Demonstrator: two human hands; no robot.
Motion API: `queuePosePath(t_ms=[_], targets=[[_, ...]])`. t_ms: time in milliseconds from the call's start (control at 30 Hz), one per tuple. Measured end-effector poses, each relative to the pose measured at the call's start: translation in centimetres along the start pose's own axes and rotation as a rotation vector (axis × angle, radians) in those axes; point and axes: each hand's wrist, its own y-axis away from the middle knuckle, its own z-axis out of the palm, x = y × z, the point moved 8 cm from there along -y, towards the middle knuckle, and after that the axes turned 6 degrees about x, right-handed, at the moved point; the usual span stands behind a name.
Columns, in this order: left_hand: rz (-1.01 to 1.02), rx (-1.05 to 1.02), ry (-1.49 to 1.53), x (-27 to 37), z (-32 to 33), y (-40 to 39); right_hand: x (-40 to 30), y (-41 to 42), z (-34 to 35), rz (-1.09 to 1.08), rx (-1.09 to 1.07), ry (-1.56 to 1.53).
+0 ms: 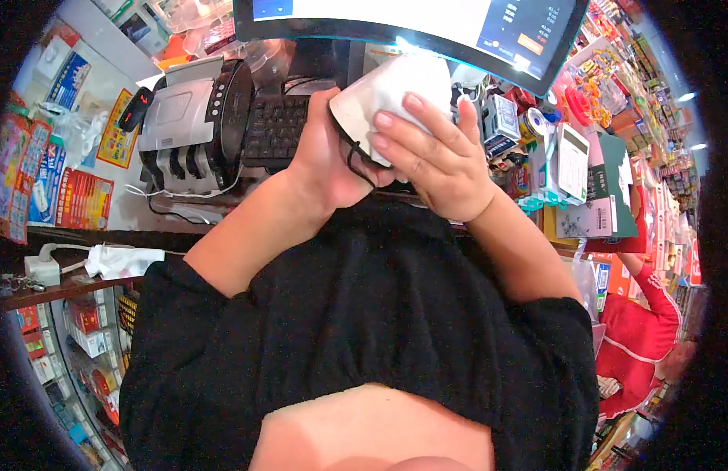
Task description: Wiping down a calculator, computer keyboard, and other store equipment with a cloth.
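Above the counter, a white rounded object (355, 109) with a black lower rim is held between both hands. A thin black cord (357, 162) hangs from its rim in a small knot. My left hand (326, 153) grips it from the left and below. Across its right side lie the fingers of my right hand (443, 153), spread flat against the white surface. The bright upper part looks like white tissue or cloth, but glare keeps me from telling. Behind the left hand is a black keyboard (273, 132), partly covered by that hand.
A banknote counter (181, 115) with a small red-lit display (136, 109) stands left. A monitor (399, 29) spans the top. Boxes and a white calculator (573, 162) are at right. A power strip (126, 262) lies lower left. A person in red (631, 347) is at lower right.
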Motion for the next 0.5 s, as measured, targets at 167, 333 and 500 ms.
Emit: queuePosePath(t_ms=[167,333,500], targets=[[0.003,0.0,0.124,-0.3,0.6,-0.4,-1.3,-0.7,0.5,-0.053,-0.011,-0.083],[0.074,-0.07,0.124,0.7,-0.3,0.3,-0.3,1.2,-0.2,-0.016,-0.07,-0.204],[-0.116,-0.324,0.085,-0.1,-0.7,-0.2,5.5,3.6,-2.3,0.588,0.259,-0.421]])
